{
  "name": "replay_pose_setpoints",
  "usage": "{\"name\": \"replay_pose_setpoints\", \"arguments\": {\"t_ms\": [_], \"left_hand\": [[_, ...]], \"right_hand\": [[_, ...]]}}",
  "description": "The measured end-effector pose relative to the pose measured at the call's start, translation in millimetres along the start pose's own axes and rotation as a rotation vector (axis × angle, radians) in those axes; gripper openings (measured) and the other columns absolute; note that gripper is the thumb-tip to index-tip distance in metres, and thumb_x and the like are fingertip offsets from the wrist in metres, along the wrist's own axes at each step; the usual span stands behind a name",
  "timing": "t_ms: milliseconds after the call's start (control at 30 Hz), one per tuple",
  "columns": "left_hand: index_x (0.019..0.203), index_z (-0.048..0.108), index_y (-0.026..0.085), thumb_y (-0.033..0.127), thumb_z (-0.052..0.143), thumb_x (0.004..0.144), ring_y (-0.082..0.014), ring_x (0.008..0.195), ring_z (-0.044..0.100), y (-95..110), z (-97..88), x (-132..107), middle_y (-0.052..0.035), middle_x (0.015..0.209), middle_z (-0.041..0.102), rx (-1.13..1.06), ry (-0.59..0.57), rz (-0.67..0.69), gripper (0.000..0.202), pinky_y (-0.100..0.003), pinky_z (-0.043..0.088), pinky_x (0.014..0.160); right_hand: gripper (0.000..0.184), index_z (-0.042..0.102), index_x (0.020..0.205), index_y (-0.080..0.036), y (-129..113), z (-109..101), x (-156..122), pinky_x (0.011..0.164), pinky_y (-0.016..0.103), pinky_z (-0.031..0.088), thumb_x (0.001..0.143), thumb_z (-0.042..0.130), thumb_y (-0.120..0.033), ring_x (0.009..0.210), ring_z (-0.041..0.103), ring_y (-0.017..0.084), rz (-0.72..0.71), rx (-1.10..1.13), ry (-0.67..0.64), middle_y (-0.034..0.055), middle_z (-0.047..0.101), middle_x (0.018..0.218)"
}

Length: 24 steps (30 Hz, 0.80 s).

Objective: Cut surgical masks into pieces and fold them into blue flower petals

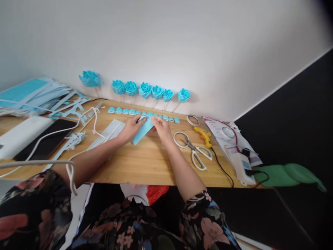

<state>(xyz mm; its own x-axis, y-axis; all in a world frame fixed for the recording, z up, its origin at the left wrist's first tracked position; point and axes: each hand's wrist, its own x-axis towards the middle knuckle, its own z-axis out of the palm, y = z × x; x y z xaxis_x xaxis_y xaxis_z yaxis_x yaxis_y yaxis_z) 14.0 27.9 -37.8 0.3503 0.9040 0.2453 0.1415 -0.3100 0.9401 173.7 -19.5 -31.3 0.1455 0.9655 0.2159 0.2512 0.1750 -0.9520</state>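
Between my hands is a light blue piece of face mask fabric [142,134], slanting down to the left over the wooden table. My left hand [132,129] pinches its upper left edge. The fingers of my right hand [161,126] close on its upper right corner. Just behind my hands runs a row of small folded blue petals [125,111], partly hidden by my fingers. To the left of my left hand lies a pale pleated face mask [113,129]. Several blue fabric roses [145,90] on thin sticks lean against the wall.
Scissors [194,148], a tape roll [193,120], a yellow glue gun [204,136] and a power strip [244,167] lie to the right. At left are stacked face masks [28,95], fabric scraps [75,140], a dark phone [49,139], a white box [24,133] and a white cable [95,121].
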Motion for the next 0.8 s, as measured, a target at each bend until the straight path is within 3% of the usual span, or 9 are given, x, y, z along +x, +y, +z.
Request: {"name": "replay_pose_setpoints", "arguments": {"t_ms": [200,400,500,700,800], "left_hand": [[0.088,0.063,0.018,0.062,0.064,0.079,-0.0196,0.076,0.055,-2.8,3.4,-3.5,-0.0034,0.082,0.065,-0.082,-0.102,-0.087,0.045,-0.028,0.042,0.065],[0.092,0.064,0.016,0.060,0.068,0.075,-0.0171,0.072,0.054,3.9,3.7,-6.5,-0.0030,0.082,0.065,-0.134,-0.156,-0.107,0.047,-0.027,0.042,0.064],[0.088,0.065,0.016,0.054,0.065,0.077,-0.0168,0.071,0.054,4.4,7.0,-8.1,-0.0024,0.079,0.064,-0.068,-0.198,-0.108,0.040,-0.027,0.040,0.063],[0.086,0.067,0.015,0.053,0.068,0.072,-0.0168,0.072,0.056,5.1,8.2,-8.4,-0.0026,0.080,0.066,-0.089,-0.219,-0.138,0.040,-0.027,0.042,0.066],[0.075,0.062,0.016,0.054,0.069,0.073,-0.0132,0.062,0.050,6.1,6.7,-7.3,0.0001,0.067,0.059,-0.114,-0.218,-0.168,0.038,-0.025,0.038,0.058]], "right_hand": [[0.034,0.060,0.071,-0.021,2.1,-2.5,2.5,0.064,0.026,0.042,0.083,0.062,-0.053,0.063,0.051,0.013,-0.105,-0.149,0.099,-0.0023,0.061,0.067],[0.034,0.067,0.082,-0.021,-4.0,-9.7,2.6,0.064,0.026,0.042,0.082,0.064,-0.055,0.067,0.055,0.014,-0.127,-0.157,0.014,0.0001,0.066,0.075],[0.034,0.069,0.083,-0.022,-5.8,-9.3,1.7,0.064,0.027,0.041,0.084,0.063,-0.055,0.067,0.055,0.015,-0.156,-0.270,0.008,0.0005,0.067,0.073],[0.037,0.063,0.074,-0.022,-3.0,-21.6,4.1,0.066,0.027,0.039,0.093,0.053,-0.051,0.064,0.051,0.014,-0.291,-0.465,0.184,-0.0009,0.060,0.066],[0.039,0.061,0.078,-0.022,-3.5,-34.3,7.2,0.065,0.026,0.036,0.095,0.048,-0.054,0.063,0.048,0.013,-0.297,-0.501,0.287,-0.0021,0.057,0.066]]}}
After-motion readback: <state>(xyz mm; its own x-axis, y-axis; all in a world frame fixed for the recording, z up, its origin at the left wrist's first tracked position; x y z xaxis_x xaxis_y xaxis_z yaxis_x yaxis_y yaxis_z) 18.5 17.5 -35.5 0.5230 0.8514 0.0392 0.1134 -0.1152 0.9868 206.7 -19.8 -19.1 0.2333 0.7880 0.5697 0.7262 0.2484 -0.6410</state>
